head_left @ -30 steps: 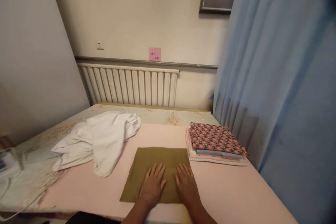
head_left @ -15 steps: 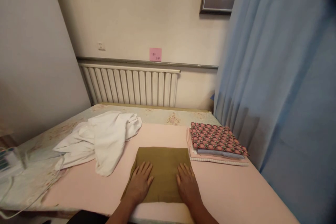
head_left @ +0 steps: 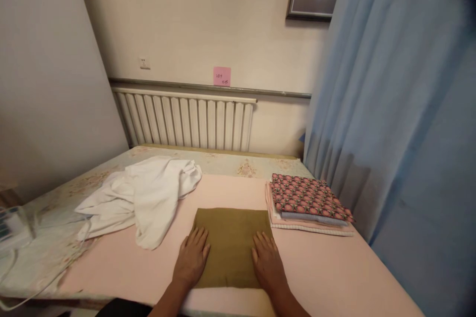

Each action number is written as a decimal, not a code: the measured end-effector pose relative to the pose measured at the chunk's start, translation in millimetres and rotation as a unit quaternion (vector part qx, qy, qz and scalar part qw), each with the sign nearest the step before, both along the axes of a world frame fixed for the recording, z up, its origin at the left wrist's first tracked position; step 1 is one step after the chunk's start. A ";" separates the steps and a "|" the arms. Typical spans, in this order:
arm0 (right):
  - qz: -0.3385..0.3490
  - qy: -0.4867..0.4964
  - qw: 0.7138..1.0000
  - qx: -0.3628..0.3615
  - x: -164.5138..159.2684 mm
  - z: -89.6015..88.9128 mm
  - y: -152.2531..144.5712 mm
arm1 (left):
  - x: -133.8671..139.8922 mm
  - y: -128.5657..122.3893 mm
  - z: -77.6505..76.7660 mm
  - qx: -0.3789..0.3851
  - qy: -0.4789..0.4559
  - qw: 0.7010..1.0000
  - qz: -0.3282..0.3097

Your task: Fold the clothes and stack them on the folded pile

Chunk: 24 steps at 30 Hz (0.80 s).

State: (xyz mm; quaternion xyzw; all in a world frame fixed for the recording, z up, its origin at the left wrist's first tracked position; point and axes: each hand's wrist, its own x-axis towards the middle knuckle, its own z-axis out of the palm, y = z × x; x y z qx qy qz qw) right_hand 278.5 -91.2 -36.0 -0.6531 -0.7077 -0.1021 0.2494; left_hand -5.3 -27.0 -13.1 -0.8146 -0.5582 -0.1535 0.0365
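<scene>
An olive-brown folded cloth (head_left: pixel 230 247) lies flat on the pink sheet (head_left: pixel 327 267) in front of me. My left hand (head_left: pixel 192 257) rests palm down on its left edge, fingers stretched out. On the right edge of the cloth lies my right hand (head_left: pixel 267 260), also flat with the fingers extended. To the left is a crumpled white cloth (head_left: pixel 156 198). At the right stands a stack of folded fabrics, topped by a red-and-black patterned cloth (head_left: pixel 308 197).
The bed or table (head_left: pixel 111 173) has a floral cover under the pink sheet. A blue curtain (head_left: pixel 372 109) hangs along the right. A white radiator (head_left: pixel 186 119) stands behind. At the left edge are a power strip (head_left: pixel 15 230) and a white cable (head_left: pixel 48 287).
My left hand has slid slightly left, to the edge of the olive-brown cloth. My right hand stays nearly in place on the other side.
</scene>
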 end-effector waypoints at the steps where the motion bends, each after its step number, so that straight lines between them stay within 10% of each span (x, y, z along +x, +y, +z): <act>1: -0.002 0.000 1.000 -0.002 -0.3 0.2 -0.2 | 0.2 -0.4 0.6 0.000 0.000 1.000 0.003; 24: -0.002 -0.013 1.000 0.017 0.6 -6.7 1.9 | 0.2 -2.7 3.4 0.006 -0.028 1.000 0.004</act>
